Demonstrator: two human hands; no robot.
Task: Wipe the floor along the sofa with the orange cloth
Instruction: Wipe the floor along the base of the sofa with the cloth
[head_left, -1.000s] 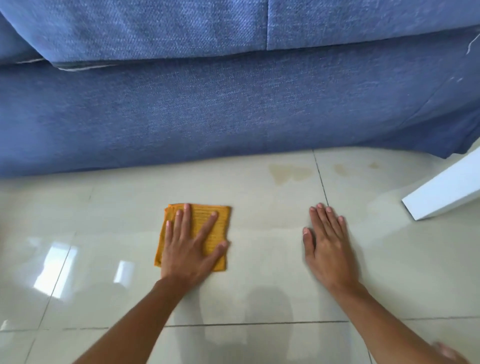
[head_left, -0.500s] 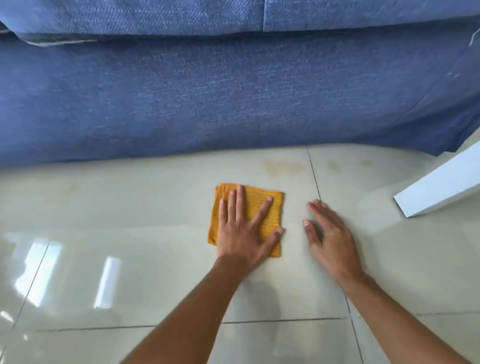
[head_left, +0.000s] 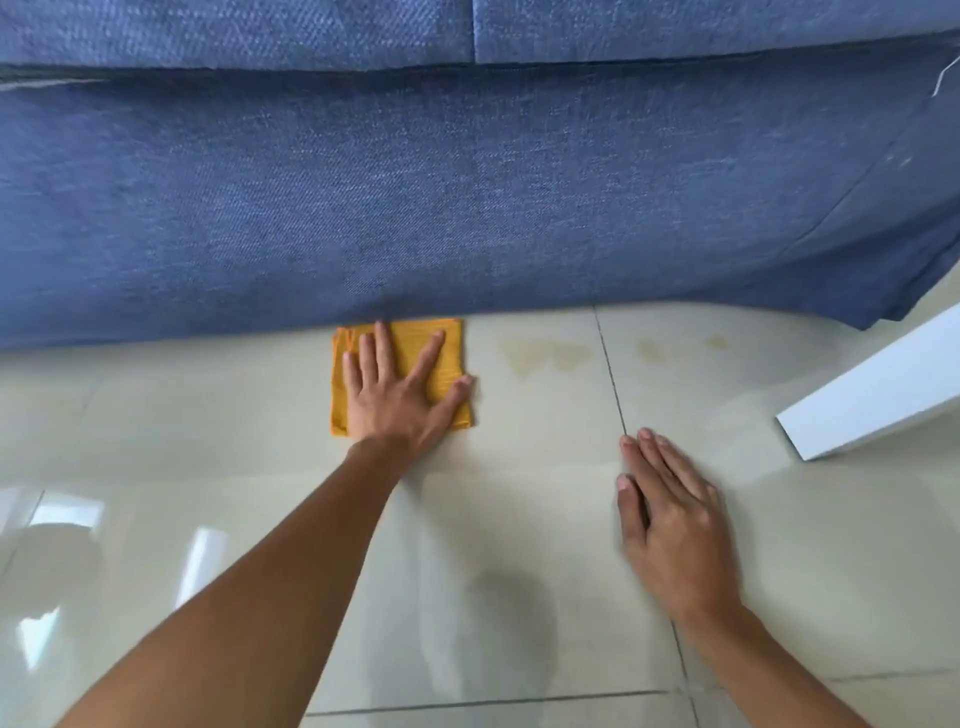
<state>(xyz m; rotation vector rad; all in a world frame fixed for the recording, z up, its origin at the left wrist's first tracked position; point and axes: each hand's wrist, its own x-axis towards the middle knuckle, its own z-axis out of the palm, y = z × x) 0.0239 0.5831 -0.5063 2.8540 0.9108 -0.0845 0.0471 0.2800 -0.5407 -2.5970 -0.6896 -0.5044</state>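
1. my left hand lies flat on the orange cloth, fingers spread wide and palm down; it presses the cloth onto the floor rather than closing around it.
2. the cloth is a folded square on the pale tiled floor, its far edge right at the foot of the blue sofa; whether it actually touches the fabric i cannot tell.
3. my right hand rests flat on the tiles, well to the right of the cloth, fingers together and extended, nothing under it or in it. its outline is a bit blurred.
4. yellowish stains mark the floor just right of the cloth, near the sofa's base, with fainter spots beyond the dark grout line.
5. a white slanted panel comes in from the right edge, its lower end on the floor, apart from my right hand.
6. the glossy tiles show bright reflections at lower left.
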